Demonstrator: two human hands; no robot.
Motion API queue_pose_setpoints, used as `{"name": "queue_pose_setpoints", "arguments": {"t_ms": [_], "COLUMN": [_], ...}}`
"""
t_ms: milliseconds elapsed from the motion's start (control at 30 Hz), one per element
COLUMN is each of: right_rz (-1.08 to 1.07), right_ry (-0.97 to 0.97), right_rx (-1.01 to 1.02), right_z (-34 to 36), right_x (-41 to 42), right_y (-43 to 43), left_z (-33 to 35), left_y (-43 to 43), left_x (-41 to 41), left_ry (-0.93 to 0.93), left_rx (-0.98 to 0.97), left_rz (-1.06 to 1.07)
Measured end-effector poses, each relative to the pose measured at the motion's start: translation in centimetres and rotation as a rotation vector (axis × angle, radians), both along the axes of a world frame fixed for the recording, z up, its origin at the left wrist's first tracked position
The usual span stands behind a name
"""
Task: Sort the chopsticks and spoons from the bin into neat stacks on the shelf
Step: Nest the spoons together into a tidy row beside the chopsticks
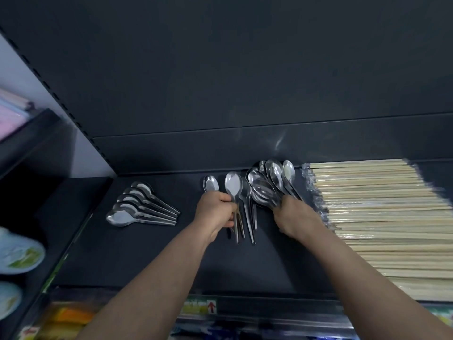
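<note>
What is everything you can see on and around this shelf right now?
stacked spoons: about five, silver, overlapping row on the shelf's left
centre spoons: about three, silver, mid-shelf, handles in the left hand
fanned spoons: roughly six, silver, right of centre, in the right hand
chopsticks: one large plastic-wrapped pile, pale wood, shelf's right side
shelf: one, dark grey, with a matching back panel
price label: one, with a red arrow, on the shelf's front edge
dishes: two, pale blue and green, lower left, blurred
pink items: count unclear, pink, upper left
left hand: one, grips the centre spoons
right hand: one, grips the fanned spoons
</note>
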State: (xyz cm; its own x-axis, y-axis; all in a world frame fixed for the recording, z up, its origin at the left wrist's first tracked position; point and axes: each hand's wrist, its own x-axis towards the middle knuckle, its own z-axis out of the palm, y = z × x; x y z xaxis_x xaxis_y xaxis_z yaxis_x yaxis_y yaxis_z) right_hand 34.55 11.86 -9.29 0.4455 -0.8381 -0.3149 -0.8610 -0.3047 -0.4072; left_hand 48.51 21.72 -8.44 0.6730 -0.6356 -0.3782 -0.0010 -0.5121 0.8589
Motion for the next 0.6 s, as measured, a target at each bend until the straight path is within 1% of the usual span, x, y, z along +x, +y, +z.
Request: {"name": "queue_pose_setpoints", "arguments": {"t_ms": [133, 267, 300, 400, 500, 533, 600], "right_rz": [-0.014, 0.047, 0.040, -0.091, -0.180, -0.178, -0.156], "right_ry": [-0.118, -0.152, -0.193, -0.459, -0.729, -0.779, -0.815], "right_rx": [-0.005, 0.087, 0.104, 0.192, 0.458, 0.521, 0.553], "right_z": [-0.7, -0.9, -1.0, -0.7, 0.6, 1.0, 1.5], "right_x": [0.0, -0.3, -0.4, -0.6, -0.5, -0.3, -0.1], "right_y": [-0.8, -1.3, -1.4, -1.2, -0.3, 0.1, 0.7], "left_z": [0.0, -0.1, -0.1, 0.1, 0.8, 1.0, 1.5], "left_y": [-0.6, -1.1, -1.2, -1.5, -2.2, -2.5, -3.0], "left_x": [-0.5, -1.3, -1.4, -1.9, -2.7, -3.0, -3.6], "left_ry": [0.010, -0.003, -0.001, 0.010, 0.059, 0.077, 0.111], "left_rx": [-0.027, -0.016, -0.022, -0.089, -0.159, -0.168, -0.176], "left_rz": [0.006, -0.023, -0.024, -0.020, -0.047, -0.057, -0.058]}}
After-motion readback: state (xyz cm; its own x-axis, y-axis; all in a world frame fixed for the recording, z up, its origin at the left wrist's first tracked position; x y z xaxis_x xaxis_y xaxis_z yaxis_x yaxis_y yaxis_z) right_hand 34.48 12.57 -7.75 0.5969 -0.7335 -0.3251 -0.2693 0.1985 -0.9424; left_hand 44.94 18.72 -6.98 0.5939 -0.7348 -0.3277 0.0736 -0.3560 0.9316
